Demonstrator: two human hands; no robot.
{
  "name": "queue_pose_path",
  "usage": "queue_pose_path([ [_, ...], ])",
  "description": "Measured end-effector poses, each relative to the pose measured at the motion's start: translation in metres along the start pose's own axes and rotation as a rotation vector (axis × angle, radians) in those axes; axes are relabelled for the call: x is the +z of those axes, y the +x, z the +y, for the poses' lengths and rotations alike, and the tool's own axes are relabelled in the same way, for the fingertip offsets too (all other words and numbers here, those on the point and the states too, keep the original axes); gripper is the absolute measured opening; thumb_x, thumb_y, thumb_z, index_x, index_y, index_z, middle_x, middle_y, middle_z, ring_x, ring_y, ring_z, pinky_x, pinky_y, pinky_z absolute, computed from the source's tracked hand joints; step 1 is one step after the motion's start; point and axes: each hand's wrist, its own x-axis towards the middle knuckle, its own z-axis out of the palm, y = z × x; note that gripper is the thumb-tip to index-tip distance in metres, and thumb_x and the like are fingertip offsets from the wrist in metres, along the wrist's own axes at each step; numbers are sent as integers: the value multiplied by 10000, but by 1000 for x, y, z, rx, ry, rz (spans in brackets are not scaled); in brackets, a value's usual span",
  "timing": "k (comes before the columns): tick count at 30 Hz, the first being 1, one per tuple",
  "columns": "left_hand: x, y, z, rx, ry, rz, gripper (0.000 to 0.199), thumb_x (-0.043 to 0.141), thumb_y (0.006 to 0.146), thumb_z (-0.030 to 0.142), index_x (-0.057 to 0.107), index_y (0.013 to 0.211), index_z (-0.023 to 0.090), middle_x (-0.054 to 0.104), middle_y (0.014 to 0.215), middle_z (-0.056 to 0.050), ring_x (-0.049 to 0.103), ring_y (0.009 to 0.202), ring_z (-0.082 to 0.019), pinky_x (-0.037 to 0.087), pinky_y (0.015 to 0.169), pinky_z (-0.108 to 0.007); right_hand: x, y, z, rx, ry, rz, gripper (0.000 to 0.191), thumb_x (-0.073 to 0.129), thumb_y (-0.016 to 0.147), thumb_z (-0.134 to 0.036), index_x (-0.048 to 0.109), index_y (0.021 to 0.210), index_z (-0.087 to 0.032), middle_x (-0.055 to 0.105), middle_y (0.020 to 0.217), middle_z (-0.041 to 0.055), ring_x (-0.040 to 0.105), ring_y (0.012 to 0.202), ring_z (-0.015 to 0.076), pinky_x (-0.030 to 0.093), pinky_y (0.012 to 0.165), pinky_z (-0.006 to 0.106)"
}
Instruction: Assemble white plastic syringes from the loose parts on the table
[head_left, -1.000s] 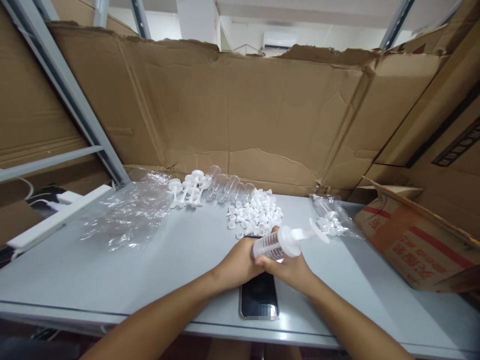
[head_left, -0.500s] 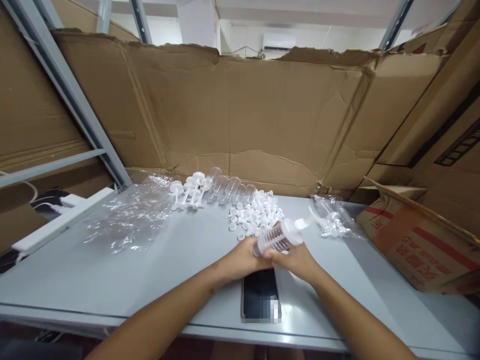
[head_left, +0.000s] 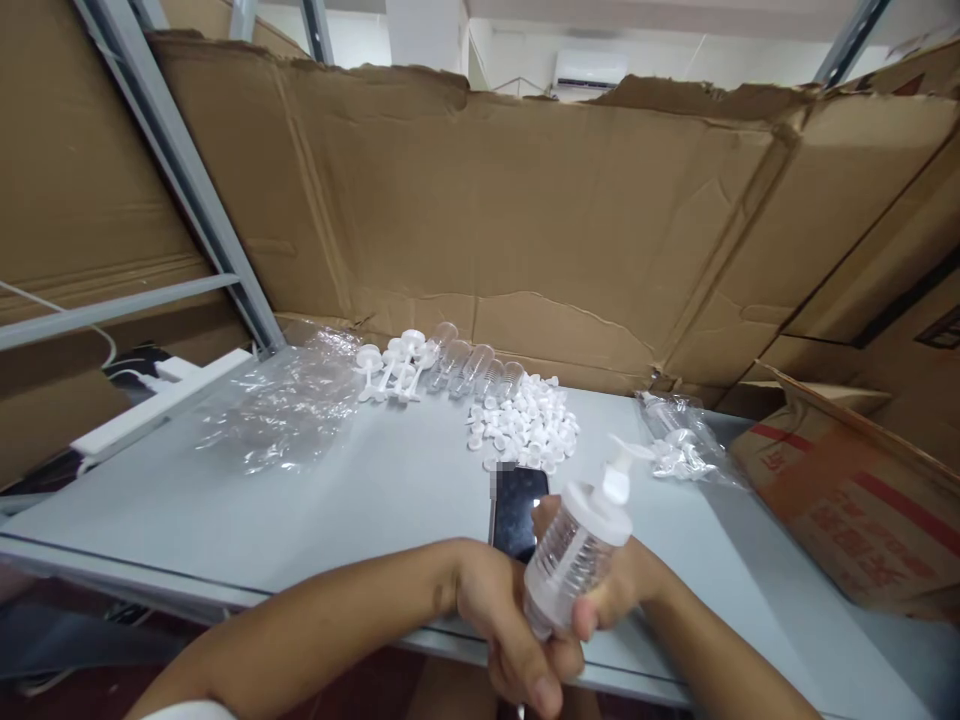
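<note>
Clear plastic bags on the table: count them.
2. One clear plastic bag lies crumpled at the table's far left; the other bag, holding white parts, lies at the far right beside the cardboard box.

Clear ribbed plastic syringe barrel [head_left: 571, 556], white collar at the top end, white plunger [head_left: 619, 478] sticking out of it with a flat disc thumb rest. Plunger only partly seated. Whole thing tilted, collar end up and to the right, lower end down-left. Held off the table, above its near edge. Left hand [head_left: 517, 630] wraps the lower end, right hand [head_left: 611, 590] grips the barrel mid-body from behind, fingers curled round it. Barrel looks empty.
</note>
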Motion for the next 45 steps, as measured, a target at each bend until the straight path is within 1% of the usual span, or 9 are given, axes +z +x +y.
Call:
queue_pose_path([
  [2,-2,1,-1,45,-53,25,539,771,491,507,340,455,184,279,411,63,269,365,-63,192,361,-225,-3,2,1,2,55,-69,511,728,479,-587,509,723,-195,509,590,-22,457,509,114,396,450,232],
  [6,-9,-6,7,396,-94,767,425,725,587,471,432,691,181,305,532,82,256,403,-39,192,394,-190,-12,14,3,48,-14,356,457,682,567,-586,527,739,-192,556,655,4,521,597,156,441,549,278],
  [12,-19,-10,7,286,760,1563,167,531,768,341,463,782,188,419,575,46,404,525,-111,257,510,-226,-7,25,-1,144,-143,615,262,653,668,-412,552,740,-181,609,698,35,564,674,199,464,604,314],
  [18,-15,-6,2,261,876,1649,212,496,759,301,453,941,201,537,683,21,499,596,-146,319,529,-221,13,20,-3,75,-169,601,274,688,657,-324,466,764,-205,500,666,-26,480,594,127,410,531,243],
  [25,-11,-17,10,220,812,1541,131,548,687,281,493,672,164,521,603,17,465,568,-128,312,515,-216,16,16,-1,36,-156,494,327,680,665,-354,392,723,-210,402,624,-51,382,550,99,345,498,231],
  [34,-8,-10,4,182,175,496,365,797,433,276,502,610,154,451,558,47,412,533,-87,343,483,-206,-5,3,-11,62,-15,-49,443,788,506,-316,465,784,-195,476,679,-32,427,590,108,355,525,227],
  [36,-9,-8,4,196,140,553,369,796,454,295,514,643,149,437,562,52,381,512,-70,323,466,-195,-7,4,-10,61,-49,-7,422,782,517,-323,472,772,-193,471,668,-33,427,589,110,356,529,229],
  [42,-16,-11,6,488,531,1356,289,594,750,349,525,961,164,530,743,3,466,631,-107,392,609,-224,-13,16,-3,75,-126,459,317,688,647,-406,493,779,-194,505,688,-8,467,631,145,379,573,267],
  [45,-17,-14,6,506,808,1533,272,519,809,324,490,1045,192,567,886,-28,507,708,-134,405,683,-255,-15,18,3,83,-36,603,290,625,708,-453,495,721,-195,500,640,-11,453,591,137,369,551,263],
])
